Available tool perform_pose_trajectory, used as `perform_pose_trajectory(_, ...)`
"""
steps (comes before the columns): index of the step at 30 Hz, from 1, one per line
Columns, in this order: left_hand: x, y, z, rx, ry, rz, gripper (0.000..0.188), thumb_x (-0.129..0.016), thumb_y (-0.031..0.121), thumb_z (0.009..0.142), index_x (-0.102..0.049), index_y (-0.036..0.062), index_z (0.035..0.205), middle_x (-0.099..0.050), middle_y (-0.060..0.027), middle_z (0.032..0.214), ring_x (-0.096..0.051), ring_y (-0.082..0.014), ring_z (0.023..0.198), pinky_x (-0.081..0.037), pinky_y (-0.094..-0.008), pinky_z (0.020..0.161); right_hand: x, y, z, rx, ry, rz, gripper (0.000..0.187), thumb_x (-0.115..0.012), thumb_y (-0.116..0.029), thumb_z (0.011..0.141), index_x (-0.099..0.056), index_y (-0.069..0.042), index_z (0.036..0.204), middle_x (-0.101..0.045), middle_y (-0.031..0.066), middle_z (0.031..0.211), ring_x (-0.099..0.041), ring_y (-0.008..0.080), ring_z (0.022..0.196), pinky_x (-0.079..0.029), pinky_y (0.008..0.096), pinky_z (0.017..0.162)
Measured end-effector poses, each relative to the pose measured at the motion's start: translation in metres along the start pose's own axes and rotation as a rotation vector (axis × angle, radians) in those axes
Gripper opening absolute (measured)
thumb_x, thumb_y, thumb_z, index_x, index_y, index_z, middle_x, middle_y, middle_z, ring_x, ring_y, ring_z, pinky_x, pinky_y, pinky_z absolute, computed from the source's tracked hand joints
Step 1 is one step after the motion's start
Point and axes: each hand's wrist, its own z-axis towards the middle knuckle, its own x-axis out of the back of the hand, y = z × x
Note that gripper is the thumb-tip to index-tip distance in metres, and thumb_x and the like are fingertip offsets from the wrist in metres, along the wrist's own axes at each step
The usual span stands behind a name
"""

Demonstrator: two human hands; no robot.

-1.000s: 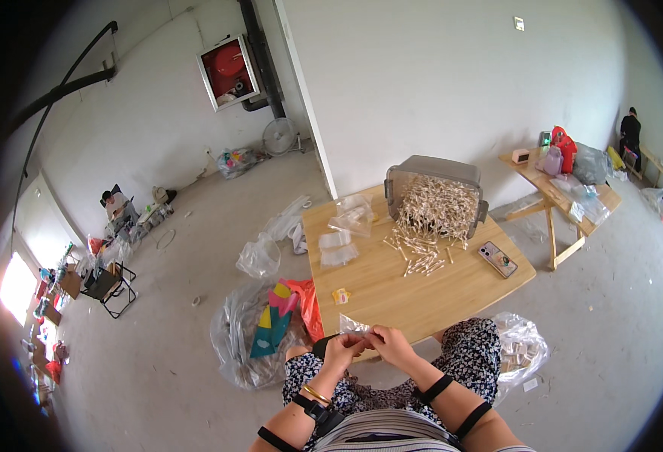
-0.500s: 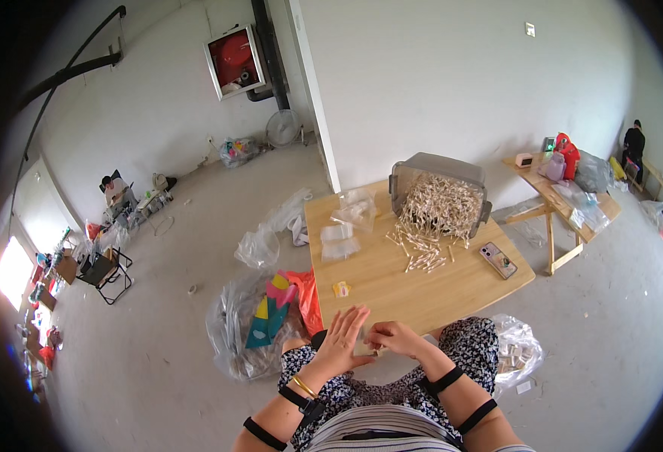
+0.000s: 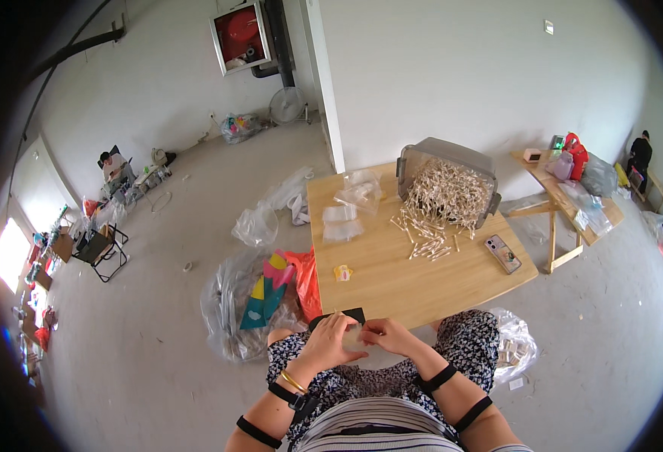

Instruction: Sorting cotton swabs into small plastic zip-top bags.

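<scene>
Over my lap, just off the table's near edge, both hands work close together. My left hand (image 3: pixel 327 345) curls round a small pale, translucent plastic bag (image 3: pixel 353 340), its thumb along the lower side. At the bag's right edge my right hand (image 3: pixel 388 337) has its fingers bent in a pinch. What lies inside the bag is too small to make out. Ahead on the wooden table (image 3: pixel 414 290), a grey translucent tub (image 3: pixel 452 154) lies on its side. Cotton swabs (image 3: pixel 452 192) fill it and spill onto the tabletop.
Flat clear bags (image 3: pixel 342 224), a yellow sticker-like piece (image 3: pixel 342 273) and a phone (image 3: pixel 503 254) lie on the table. A black flat thing (image 3: pixel 350 315) shows beyond my left hand. Bags stand on the floor both sides, one holding small packs (image 3: pixel 514 350). Two people are far off.
My left hand has gone from stretched, raised fingers to curling round the small bag. My right hand stays in its pinch beside it. The view has shifted slightly.
</scene>
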Motion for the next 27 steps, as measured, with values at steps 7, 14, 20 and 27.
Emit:
perform_pose_trajectory(7,-0.011,-0.036,-0.026,0.136,0.029,-0.203,0.061,-0.089,0.03,0.065,-0.054,0.007,0.109,-0.059,-0.0091,0.104,-0.06,-0.0288,0.099,-0.047,-0.0396,0.087,-0.013,0.028,0.016,-0.036,-0.039,-0.004,0.02,-0.059,-0.016,0.095,-0.069,0.001,0.097,-0.071,0.0079,0.083,-0.065,0.0154,0.076,-0.052,0.0291,0.071)
perform_pose_trajectory(14,-0.021,-0.14,-0.074,0.476,-0.1,0.149,0.063,-0.088,0.029,0.066,-0.054,0.0113,0.117,-0.059,-0.0099,0.117,-0.053,-0.0317,0.116,-0.038,-0.0456,0.1,-0.009,0.066,0.011,-0.209,-0.033,0.039,0.028,-0.053,-0.021,0.102,-0.069,0.002,0.102,-0.072,0.0082,0.092,-0.067,0.0162,0.081,-0.054,0.0302,0.07)
perform_pose_trajectory(20,-0.035,-0.175,-0.08,0.519,-0.142,0.278,0.065,-0.087,0.033,0.065,-0.056,0.0147,0.119,-0.057,-0.009,0.123,-0.047,-0.0324,0.122,-0.035,-0.046,0.103,-0.005,0.071,0.009,-0.291,-0.026,0.042,0.03,-0.052,-0.022,0.103,-0.069,0.002,0.106,-0.072,0.0078,0.095,-0.066,0.0136,0.083,-0.053,0.0283,0.073)
perform_pose_trajectory(27,-0.057,-0.186,-0.077,0.464,-0.046,0.105,0.069,-0.088,0.036,0.062,-0.058,0.0193,0.122,-0.054,-0.0042,0.126,-0.044,-0.0316,0.125,-0.031,-0.048,0.107,-0.005,0.083,0.016,-0.323,-0.042,0.007,0.028,-0.053,-0.021,0.103,-0.069,0.002,0.105,-0.072,0.007,0.095,-0.067,0.013,0.084,-0.053,0.0273,0.073)
